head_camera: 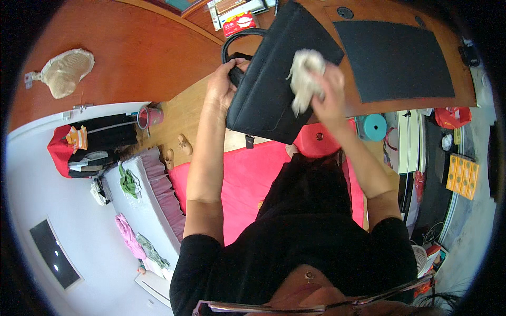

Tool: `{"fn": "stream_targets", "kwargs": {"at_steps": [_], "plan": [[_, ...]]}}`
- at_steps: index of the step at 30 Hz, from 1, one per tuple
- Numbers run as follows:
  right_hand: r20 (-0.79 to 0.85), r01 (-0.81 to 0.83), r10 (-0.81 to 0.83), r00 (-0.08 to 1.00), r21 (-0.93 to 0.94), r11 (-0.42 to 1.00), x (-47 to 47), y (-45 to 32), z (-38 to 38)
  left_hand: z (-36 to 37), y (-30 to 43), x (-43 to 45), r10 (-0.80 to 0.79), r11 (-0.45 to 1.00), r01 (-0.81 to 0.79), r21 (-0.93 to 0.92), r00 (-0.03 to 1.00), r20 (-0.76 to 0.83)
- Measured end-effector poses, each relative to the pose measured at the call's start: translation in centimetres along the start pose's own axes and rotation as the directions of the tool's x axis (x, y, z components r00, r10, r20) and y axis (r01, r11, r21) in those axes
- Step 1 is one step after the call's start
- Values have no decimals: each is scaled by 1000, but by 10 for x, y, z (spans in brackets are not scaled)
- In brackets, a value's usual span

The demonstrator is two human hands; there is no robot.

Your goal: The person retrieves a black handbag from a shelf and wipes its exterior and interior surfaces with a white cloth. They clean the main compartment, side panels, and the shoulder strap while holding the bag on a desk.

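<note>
A black handbag (272,75) is held tilted over the near edge of the wooden desk (348,89). My left hand (229,81) grips it at its left side, by the base of the looped handle (237,37); part of the fingers is hidden behind the bag. Bunched in my right hand (330,94) is a whitish cloth (306,75), blurred, lying against the bag's broad face. A short black strap end (249,141) hangs below the bag.
A black desk mat (399,61) covers the desk's right part. A red packet (239,24) lies behind the bag. Below the desk edge stand a red stool (316,138) and a turquoise stool (372,127). To the left are a bed (146,189) and slippers (184,145).
</note>
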State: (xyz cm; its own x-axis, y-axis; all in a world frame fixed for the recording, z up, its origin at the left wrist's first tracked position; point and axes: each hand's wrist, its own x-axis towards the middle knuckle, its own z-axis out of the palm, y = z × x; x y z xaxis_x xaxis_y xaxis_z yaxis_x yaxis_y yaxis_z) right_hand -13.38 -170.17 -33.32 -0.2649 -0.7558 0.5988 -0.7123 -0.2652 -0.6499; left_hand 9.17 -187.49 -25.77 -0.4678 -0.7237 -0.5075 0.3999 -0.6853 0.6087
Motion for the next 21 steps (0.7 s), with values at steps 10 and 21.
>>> {"fn": "stream_targets", "kwargs": {"at_steps": [10,21], "plan": [[141,158,-180,973,159,975,30,-92,67,-78,-21,13,-138,978,174,-116,955,264],[-8,-87,91,996,214,973,-19,-61,-4,-7,-27,-31,-3,996,12,-91,994,107]]}}
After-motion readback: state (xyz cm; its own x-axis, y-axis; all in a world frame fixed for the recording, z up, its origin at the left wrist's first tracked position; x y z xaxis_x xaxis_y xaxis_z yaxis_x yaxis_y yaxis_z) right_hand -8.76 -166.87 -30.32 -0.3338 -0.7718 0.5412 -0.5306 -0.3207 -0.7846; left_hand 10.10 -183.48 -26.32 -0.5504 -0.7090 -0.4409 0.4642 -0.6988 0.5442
